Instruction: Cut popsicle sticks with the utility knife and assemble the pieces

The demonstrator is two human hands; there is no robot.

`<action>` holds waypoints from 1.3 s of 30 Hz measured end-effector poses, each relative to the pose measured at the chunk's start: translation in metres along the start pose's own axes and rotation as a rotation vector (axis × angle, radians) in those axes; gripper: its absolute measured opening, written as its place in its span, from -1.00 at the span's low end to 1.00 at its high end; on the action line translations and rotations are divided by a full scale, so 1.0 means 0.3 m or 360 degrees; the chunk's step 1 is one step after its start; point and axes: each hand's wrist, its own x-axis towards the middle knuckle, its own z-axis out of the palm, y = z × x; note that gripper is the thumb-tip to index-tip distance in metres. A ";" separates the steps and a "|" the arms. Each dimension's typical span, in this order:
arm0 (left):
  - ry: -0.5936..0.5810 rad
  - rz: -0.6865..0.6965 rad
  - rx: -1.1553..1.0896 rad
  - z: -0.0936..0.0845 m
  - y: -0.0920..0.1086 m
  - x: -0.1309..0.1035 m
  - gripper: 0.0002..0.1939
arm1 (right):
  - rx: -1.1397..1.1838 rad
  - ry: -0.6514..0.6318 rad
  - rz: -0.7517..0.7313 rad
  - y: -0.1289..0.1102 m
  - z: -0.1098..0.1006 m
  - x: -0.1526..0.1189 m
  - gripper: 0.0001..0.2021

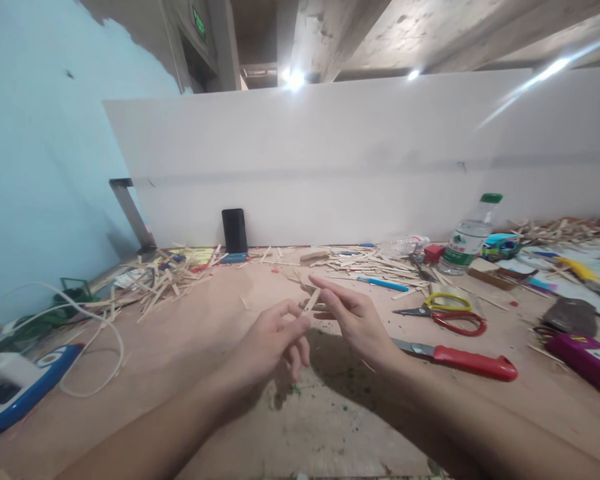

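Near the middle of the view, my left hand [283, 333] pinches a small assembly of thin wooden sticks [312, 300] between thumb and fingers. My right hand [356, 319] meets it from the other side, its thumb and fingers closed around the same sticks. Both hands are raised over the wooden table [215, 373]. To the right of my right hand lie scissors [443, 312] with one yellow and one red handle, and below them a knife [470, 361] with a red handle. The exact shape of the assembly is partly hidden by my fingers.
Loose wooden sticks [370, 267] lie along the back, with a blue pen [383, 285] before them. A phone [235, 231] leans on the white panel. A water bottle [463, 243] stands back right. A blue-edged power strip [35, 387] and white cable are at left, a purple package [587, 360] at right.
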 end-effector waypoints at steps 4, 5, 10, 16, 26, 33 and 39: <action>-0.0027 -0.0011 -0.0028 -0.003 -0.009 -0.008 -0.47 | -0.0019 -0.0005 -0.0019 -0.001 -0.001 -0.003 -0.44; -0.0033 -0.0013 -0.0030 -0.004 -0.011 -0.009 -0.47 | -0.0020 -0.0001 -0.0022 -0.001 -0.001 -0.004 -0.44; -0.0034 -0.0029 -0.0035 -0.002 -0.006 -0.003 -0.44 | -0.0013 0.0010 -0.0029 0.000 0.004 -0.004 -0.44; -0.0024 0.0012 -0.0024 -0.003 -0.003 -0.006 -0.46 | -0.0018 0.0029 -0.0017 0.000 0.006 -0.005 -0.42; -0.0021 0.0011 -0.0036 -0.006 -0.014 0.000 -0.42 | 0.0001 0.0050 -0.0046 -0.008 0.021 -0.014 -0.48; -0.0024 0.0025 -0.0026 0.003 0.001 -0.009 -0.44 | -0.0027 0.0098 -0.0064 -0.007 0.003 -0.007 -0.45; -0.0002 0.0046 -0.0016 -0.005 -0.004 -0.002 -0.46 | -0.0087 0.0042 -0.0081 -0.014 0.002 -0.011 -0.48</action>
